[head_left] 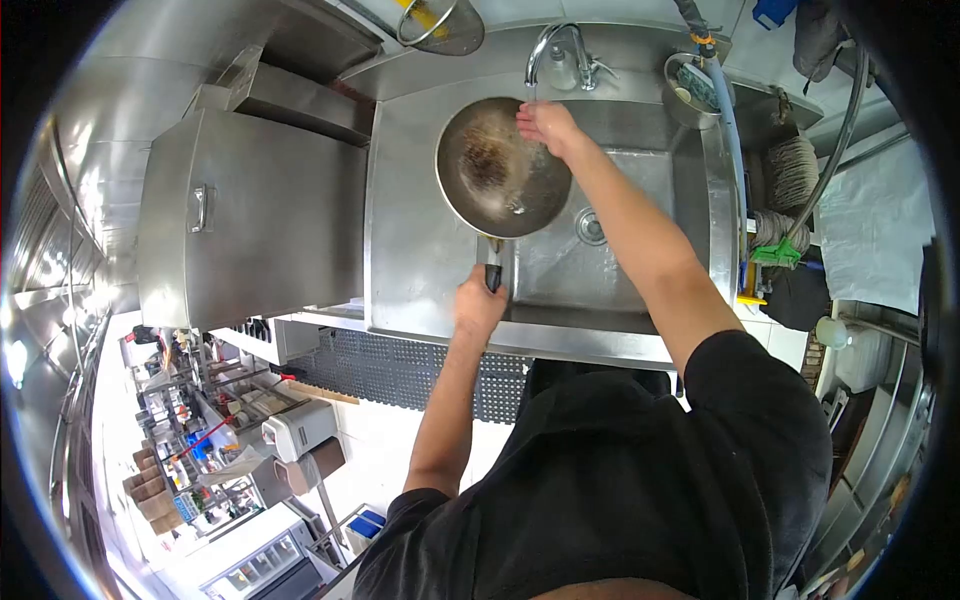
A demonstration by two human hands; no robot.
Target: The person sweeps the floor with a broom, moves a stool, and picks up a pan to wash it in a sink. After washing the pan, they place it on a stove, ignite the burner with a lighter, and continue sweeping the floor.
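Observation:
My left hand (479, 303) is closed around the black handle of a frying pan (505, 200). The pan lies level over the left edge of the sink basin, with a dark brown scorched patch and some liquid inside it. Under the spout of the curved chrome tap (560, 35) is my right hand (547, 126), fingers stretched out over the pan's far rim. A thin stream of water falls from the spout by the fingertips. Nothing shows in that hand, though its palm is partly turned away.
The steel sink basin (560, 285) has a round drain (591, 226). A clear bottle (562, 70) stands behind the tap, and a metal container with a scouring pad (690, 95) sits at the back right corner. To the left is a steel cabinet (275, 215); a strainer (440, 25) hangs above.

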